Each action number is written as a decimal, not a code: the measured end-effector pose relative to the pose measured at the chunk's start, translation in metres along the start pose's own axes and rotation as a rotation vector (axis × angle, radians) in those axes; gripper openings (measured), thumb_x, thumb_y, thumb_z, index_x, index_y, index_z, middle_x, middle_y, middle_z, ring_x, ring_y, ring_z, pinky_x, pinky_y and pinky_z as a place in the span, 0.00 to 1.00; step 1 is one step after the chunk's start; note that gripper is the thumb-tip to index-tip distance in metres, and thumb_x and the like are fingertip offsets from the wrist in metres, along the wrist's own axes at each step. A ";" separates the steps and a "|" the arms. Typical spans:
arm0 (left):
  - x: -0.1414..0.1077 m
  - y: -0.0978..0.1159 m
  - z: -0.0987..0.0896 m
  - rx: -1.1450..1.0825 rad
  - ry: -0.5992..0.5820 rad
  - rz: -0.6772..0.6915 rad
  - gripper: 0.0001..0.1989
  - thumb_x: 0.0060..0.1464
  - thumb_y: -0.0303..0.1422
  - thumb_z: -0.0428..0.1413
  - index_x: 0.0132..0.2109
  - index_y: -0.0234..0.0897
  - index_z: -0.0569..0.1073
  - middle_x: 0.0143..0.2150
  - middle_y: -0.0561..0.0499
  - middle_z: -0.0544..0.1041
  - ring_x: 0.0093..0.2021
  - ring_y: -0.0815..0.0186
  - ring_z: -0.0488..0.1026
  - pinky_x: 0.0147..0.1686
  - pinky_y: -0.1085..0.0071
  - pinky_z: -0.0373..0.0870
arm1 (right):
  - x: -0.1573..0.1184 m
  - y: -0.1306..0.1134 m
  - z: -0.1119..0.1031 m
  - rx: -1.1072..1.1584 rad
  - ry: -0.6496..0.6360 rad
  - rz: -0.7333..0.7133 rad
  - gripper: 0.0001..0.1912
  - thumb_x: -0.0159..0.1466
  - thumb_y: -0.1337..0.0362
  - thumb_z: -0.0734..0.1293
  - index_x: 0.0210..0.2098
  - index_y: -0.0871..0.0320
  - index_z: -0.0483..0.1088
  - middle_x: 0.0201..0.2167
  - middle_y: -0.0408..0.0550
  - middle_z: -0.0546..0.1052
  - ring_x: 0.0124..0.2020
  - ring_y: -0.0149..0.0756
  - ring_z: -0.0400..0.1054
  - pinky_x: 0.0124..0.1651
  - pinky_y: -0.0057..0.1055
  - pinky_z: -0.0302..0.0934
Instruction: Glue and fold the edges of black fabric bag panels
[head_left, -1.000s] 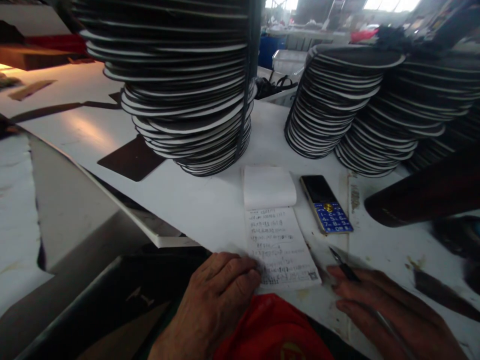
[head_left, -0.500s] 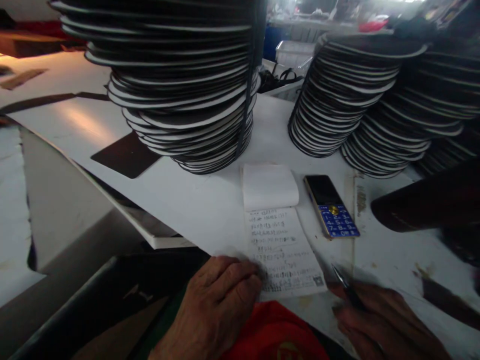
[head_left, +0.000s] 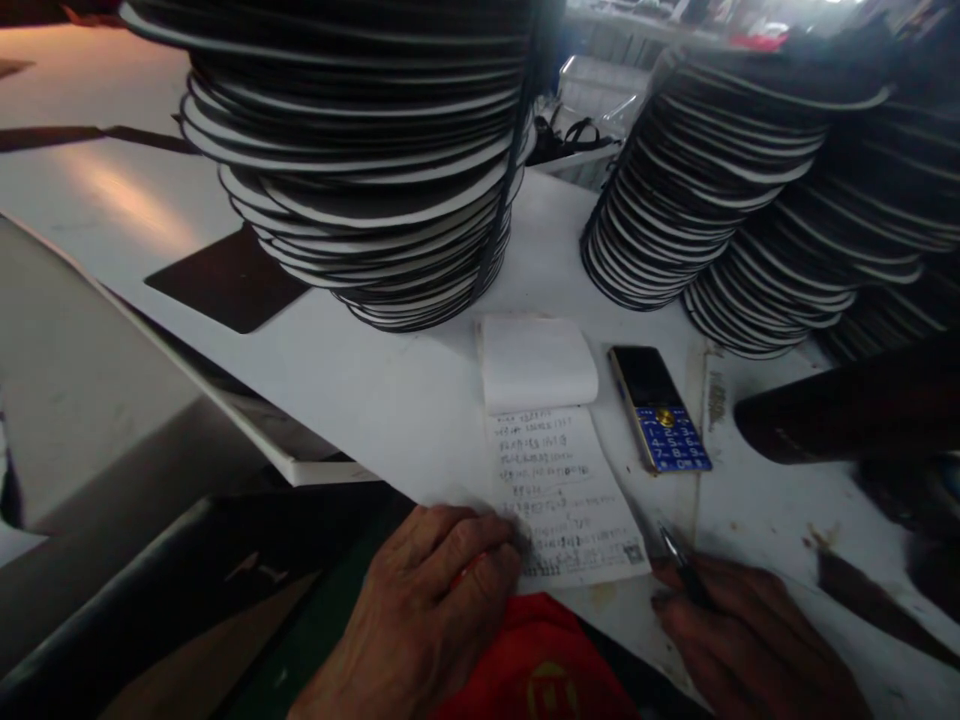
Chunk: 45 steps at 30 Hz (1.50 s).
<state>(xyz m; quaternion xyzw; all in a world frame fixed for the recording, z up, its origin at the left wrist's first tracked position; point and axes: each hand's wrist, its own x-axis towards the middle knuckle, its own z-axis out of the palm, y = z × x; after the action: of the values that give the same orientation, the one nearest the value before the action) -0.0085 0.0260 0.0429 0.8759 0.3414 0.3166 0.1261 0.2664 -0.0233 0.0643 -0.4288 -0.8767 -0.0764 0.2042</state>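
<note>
Your right hand (head_left: 750,630), at the lower right of the frame, has its grip pinching a pen (head_left: 688,575); the tip points toward the upper left, just off the page edge, and whether it touches the counter (head_left: 420,410) cannot be told. Your left hand (head_left: 427,605), bottom centre, lies with fingers bent at the lower left edge of the notepad (head_left: 562,490); whether its grip is pressed on anything underneath cannot be told. The notepad lies open at the lower centre, its top leaf folded back, the page below bearing handwritten lines. Right of it, and apart, you have a phone (head_left: 660,410) with a blue keypad, face up. A tall stack of discs (head_left: 375,150) stands at upper left; more stacks (head_left: 720,170) stand at upper right. A dark cylinder (head_left: 847,400) lies at the right edge.
</note>
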 end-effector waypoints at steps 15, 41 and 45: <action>0.003 0.002 0.000 0.058 0.017 0.020 0.07 0.57 0.24 0.51 0.42 0.36 0.71 0.41 0.50 0.76 0.38 0.66 0.69 0.38 0.69 0.70 | -0.016 -0.008 0.008 0.138 0.032 0.173 0.12 0.59 0.73 0.64 0.41 0.54 0.72 0.42 0.46 0.77 0.42 0.36 0.72 0.44 0.32 0.64; 0.010 0.005 -0.011 -0.058 -0.081 -0.053 0.08 0.57 0.23 0.50 0.42 0.36 0.68 0.39 0.49 0.74 0.37 0.66 0.67 0.37 0.69 0.68 | 0.000 -0.007 -0.001 0.060 0.084 0.043 0.11 0.65 0.69 0.58 0.38 0.56 0.72 0.37 0.44 0.79 0.36 0.31 0.74 0.40 0.26 0.66; 0.010 0.002 -0.008 -0.053 -0.041 -0.035 0.08 0.57 0.22 0.49 0.42 0.36 0.68 0.38 0.50 0.74 0.36 0.67 0.67 0.36 0.70 0.68 | -0.006 -0.007 0.006 0.150 0.129 0.137 0.13 0.60 0.71 0.64 0.46 0.59 0.68 0.45 0.49 0.76 0.44 0.35 0.72 0.47 0.26 0.66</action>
<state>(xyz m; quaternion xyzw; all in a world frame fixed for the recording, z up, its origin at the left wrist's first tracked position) -0.0072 0.0314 0.0549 0.8724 0.3457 0.3053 0.1617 0.2623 -0.0299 0.0569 -0.4652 -0.8338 -0.0238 0.2963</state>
